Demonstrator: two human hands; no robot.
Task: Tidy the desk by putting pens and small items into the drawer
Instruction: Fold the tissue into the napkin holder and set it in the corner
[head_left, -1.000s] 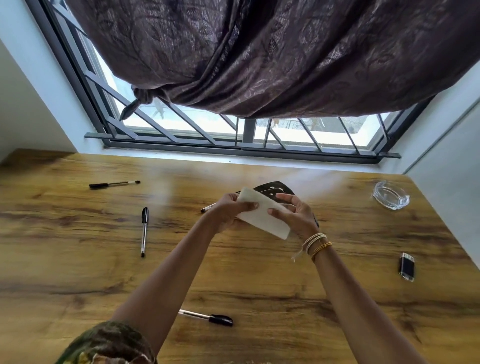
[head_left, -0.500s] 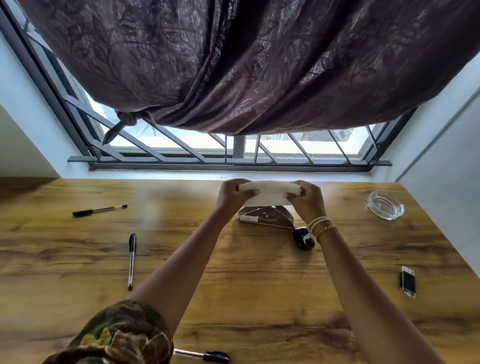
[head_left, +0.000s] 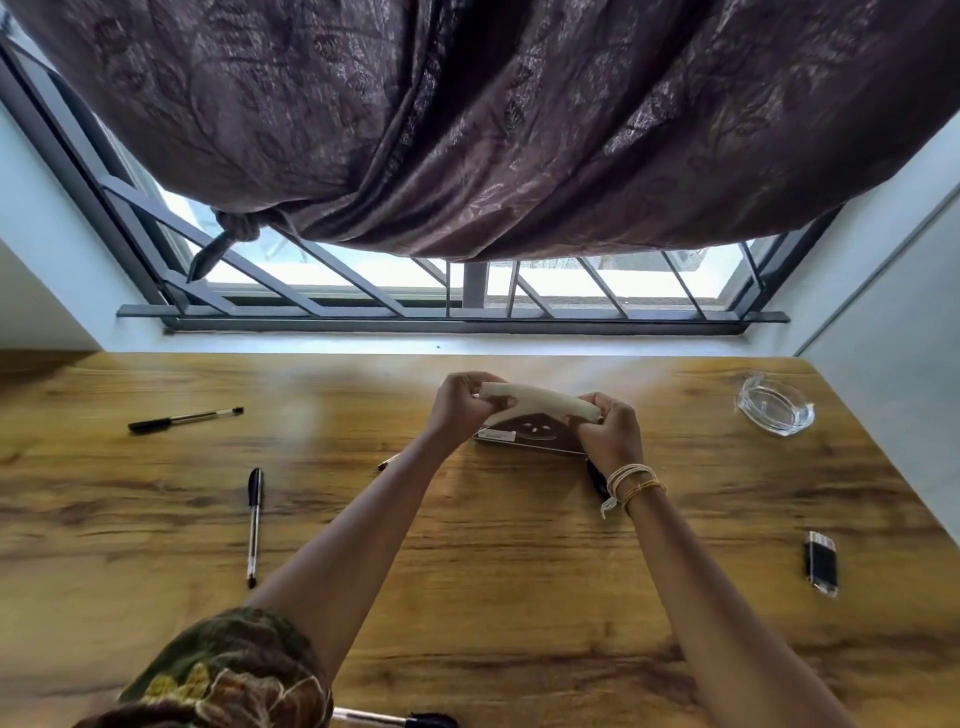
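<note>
Dark patterned curtain (head_left: 519, 119) knotted at left, hanging over barred window (head_left: 467, 296). White walls (head_left: 883, 249) both sides. Wood-grain worktop (head_left: 519, 571) below the sill.

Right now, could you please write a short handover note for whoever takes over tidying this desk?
Left hand and right hand both grip a rolled white paper above a dark flat packet.
Loose on the desk: pen at far left, pen nearer left, pen at the bottom edge, lighter, glass ashtray.
No drawer is in view.
Left to do: everything listed goes in the drawer.
</note>
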